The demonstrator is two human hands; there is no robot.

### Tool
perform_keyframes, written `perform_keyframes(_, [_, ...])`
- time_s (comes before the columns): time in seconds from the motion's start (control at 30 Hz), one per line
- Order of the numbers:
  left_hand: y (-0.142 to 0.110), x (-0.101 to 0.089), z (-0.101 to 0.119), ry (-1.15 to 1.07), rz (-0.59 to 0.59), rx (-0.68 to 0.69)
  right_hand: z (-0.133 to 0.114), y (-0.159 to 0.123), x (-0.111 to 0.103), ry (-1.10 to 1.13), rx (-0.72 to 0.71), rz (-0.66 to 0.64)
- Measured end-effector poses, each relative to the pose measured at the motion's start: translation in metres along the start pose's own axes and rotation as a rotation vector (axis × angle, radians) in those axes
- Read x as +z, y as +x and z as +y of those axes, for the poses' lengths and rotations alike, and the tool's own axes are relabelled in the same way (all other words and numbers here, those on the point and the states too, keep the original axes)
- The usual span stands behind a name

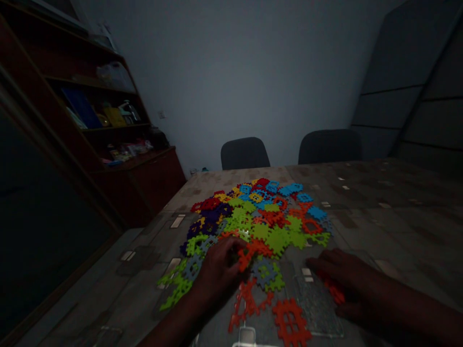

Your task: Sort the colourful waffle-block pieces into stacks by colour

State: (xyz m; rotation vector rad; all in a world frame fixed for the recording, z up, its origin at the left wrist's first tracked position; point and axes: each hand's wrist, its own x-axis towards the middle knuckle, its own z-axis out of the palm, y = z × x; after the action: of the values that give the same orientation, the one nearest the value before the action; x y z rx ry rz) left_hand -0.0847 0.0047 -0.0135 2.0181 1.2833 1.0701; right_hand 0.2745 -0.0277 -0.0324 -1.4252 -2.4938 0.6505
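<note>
My left hand (222, 262) is at the near edge of a pile of toothed plastic building pieces, its thumb and fingers closed on an orange interlocking piece (245, 259). To the right of the pile, my right hand (343, 277) is curled low over the table, with a red-orange interlocking piece (335, 292) between its thumb and fingers. A grey piece (265, 272) lies just right of my left hand, overlapping a green one. Nearer me, between the hands, are an orange window-shaped piece (291, 322) and another orange piece (248, 299).
The pile holds green pieces (278, 240), purple pieces (213, 214) and blue pieces (291, 189). It lies on a table with a patterned cover (365, 207). Two dark chairs (245, 153) stand at the far side. A wooden shelf unit (144, 166) is on the left.
</note>
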Motion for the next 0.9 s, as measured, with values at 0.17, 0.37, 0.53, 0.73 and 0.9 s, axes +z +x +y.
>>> perform_keyframes(0.17, [-0.009, 0.002, 0.006, 0.077, 0.025, 0.193, 0.003, -0.003, -0.002, 0.032, 0.073, -0.054])
perform_keyframes(0.37, [-0.024, 0.018, 0.025, 0.113, -0.113, 0.451, 0.022, -0.011, -0.009, 0.114, 0.124, -0.041])
perform_keyframes(0.53, [-0.020, 0.014, 0.026, 0.122, -0.070, 0.469, 0.026, -0.009, -0.013, 0.088, 0.126, -0.064])
perform_keyframes(0.73, [-0.017, 0.014, 0.028, 0.083, 0.030, 0.486, 0.030, -0.007, -0.018, 0.083, 0.080, 0.018])
perform_keyframes(0.9, [-0.007, 0.031, 0.039, 0.117, -0.039, 0.552, 0.012, -0.005, -0.045, 0.058, 0.076, 0.104])
